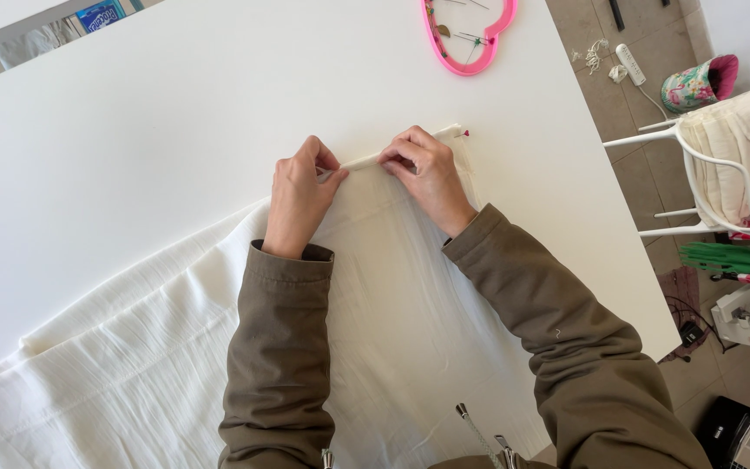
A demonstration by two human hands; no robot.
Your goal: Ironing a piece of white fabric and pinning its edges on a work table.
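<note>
Both hands pinch the folded hem of the cloth (392, 295) at the desk's (132, 130) centre: left hand (299, 198), right hand (427, 174). At two o'clock, a pin (464, 133); a loosened grip could unroll the fold or prick a finger.

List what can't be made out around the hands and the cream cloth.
- Fingertips of the left hand and right hand: curled under, head view hides the grip on the folded hem.
- Cream cloth: cut off by the bottom and left edges.
- Pins in the pink heart-shaped tray: too small, tray cut by the top edge.
- Pin at the hem's end: tiny.
</note>
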